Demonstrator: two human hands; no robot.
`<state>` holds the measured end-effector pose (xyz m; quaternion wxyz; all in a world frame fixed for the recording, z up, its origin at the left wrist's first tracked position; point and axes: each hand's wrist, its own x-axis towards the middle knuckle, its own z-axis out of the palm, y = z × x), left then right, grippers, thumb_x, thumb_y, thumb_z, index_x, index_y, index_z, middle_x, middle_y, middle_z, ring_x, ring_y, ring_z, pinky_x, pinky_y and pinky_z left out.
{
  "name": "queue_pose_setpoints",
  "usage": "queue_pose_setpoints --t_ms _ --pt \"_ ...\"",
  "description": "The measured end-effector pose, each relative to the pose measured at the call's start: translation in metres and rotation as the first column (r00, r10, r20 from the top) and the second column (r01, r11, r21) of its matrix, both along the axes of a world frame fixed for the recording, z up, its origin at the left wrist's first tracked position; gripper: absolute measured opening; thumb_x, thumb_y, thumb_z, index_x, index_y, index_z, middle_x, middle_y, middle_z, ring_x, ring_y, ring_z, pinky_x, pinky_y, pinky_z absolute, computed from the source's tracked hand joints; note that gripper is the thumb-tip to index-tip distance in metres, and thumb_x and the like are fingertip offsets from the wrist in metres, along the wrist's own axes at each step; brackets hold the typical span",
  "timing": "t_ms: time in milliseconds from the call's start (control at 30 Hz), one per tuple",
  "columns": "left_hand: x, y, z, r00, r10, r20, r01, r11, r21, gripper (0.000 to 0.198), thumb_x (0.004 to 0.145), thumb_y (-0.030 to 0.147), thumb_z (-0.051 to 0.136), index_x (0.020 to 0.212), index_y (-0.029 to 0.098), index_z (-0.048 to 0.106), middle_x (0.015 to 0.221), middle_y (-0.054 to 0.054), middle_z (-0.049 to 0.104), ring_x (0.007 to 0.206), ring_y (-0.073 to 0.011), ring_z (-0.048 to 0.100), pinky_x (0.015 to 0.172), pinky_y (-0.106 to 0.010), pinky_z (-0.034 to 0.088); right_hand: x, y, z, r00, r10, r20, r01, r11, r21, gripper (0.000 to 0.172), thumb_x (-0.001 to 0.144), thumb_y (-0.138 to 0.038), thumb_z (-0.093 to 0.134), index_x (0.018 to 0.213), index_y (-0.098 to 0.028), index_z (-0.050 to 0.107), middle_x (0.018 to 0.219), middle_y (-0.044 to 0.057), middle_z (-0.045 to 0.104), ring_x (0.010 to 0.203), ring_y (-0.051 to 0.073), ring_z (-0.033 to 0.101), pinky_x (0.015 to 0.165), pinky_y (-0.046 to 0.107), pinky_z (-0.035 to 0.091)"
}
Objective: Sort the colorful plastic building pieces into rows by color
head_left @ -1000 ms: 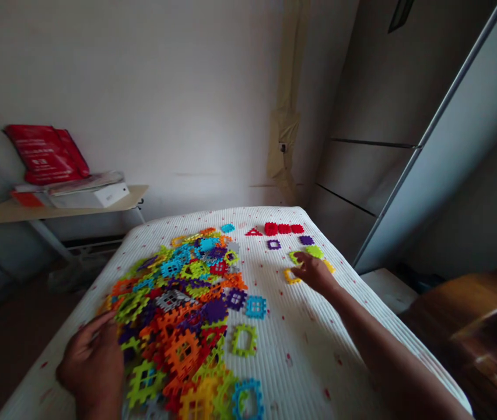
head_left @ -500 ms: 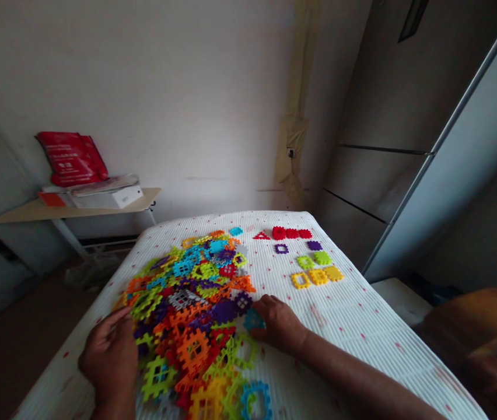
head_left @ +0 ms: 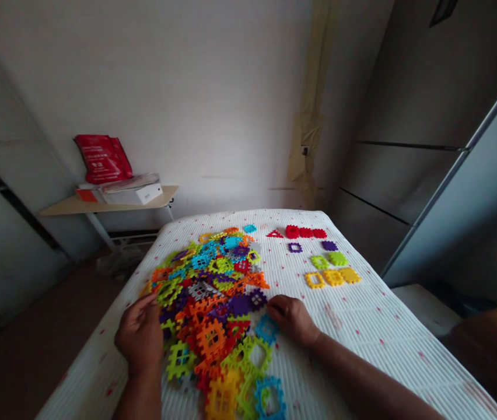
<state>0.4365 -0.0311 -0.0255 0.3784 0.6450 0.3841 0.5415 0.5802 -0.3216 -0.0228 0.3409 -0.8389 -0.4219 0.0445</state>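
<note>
Loose pile [head_left: 207, 306] of toothed plastic pieces is spread over the left half of a white dotted sheet [head_left: 384, 326]; orange, purple, lime, blue, red, yellow and grey are mixed in it.

Left hand [head_left: 141, 329] is held at the pile's left edge, thumb and index brought close together beside a lime piece [head_left: 170, 291]. Whether anything is pinched there can't be told.

Right hand [head_left: 293, 319] is placed at the pile's right edge, back of hand up, fingers curled down. Fingertips are set just by the far edge of a blue piece [head_left: 267, 330] and near a purple window piece [head_left: 258, 299]. Grip can't be confirmed (fingertip undersides are hidden).

Nearer the camera, a lime frame [head_left: 268, 357] and a blue frame [head_left: 280, 399] are laid along the same edge.

To the right, well apart from the pile, pieces are grouped by colour: a red row [head_left: 305, 233] at the far end with a red triangle [head_left: 275, 234] set to its left, then a spaced purple pair [head_left: 329, 246], a lime pair [head_left: 338, 258] and a yellow row of three [head_left: 333, 277].

Background: a red bag [head_left: 102, 160] and a white box [head_left: 137, 195] are stacked on a small desk [head_left: 167, 197].
</note>
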Motion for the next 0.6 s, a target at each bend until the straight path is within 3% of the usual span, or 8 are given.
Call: queue_pose_setpoints --t_ms 133,267,600 --pt "0.0 -0.0043 0.0054 1.0 -0.011 0.012 0.012 0.998 -0.064 0.03 0.069 0.036 0.059 0.089 0.016 0.069 0.077 -0.004 0.066 0.074 -0.0196 0.062 0.075 -0.035 0.051 0.0041 0.0005 -0.0032 0.999 -0.018 -0.03 0.019 0.999 0.034 0.022 0.087 -0.027 0.044 0.085 -0.019 0.064 0.081 0.002 0.067 0.073 0.015 0.061 0.066 0.023 0.044" --pt "0.0 -0.0065 0.0085 1.0 -0.016 0.014 0.017 0.999 -0.045 0.03 0.069 0.035 0.058 0.089 0.015 0.068 0.073 -0.004 0.065 0.069 -0.0185 0.061 0.07 -0.034 0.052 0.0028 0.0004 -0.0035 1.0 -0.005 -0.004 0.005 1.0 0.027 0.021 0.086 -0.026 0.044 0.085 -0.019 0.065 0.082 0.003 0.067 0.075 0.015 0.061 0.067 0.023 0.043" --pt "-0.0001 -0.0032 0.0034 1.0 -0.006 -0.013 0.005 0.998 -0.058 0.03 0.07 0.037 0.059 0.089 0.016 0.068 0.075 -0.003 0.065 0.07 -0.0186 0.061 0.073 -0.035 0.051 0.0009 0.0003 -0.0017 1.0 0.012 0.018 -0.012 1.0 -0.002 0.02 0.087 -0.022 0.044 0.086 -0.019 0.064 0.084 0.003 0.066 0.076 0.015 0.061 0.07 0.022 0.043"
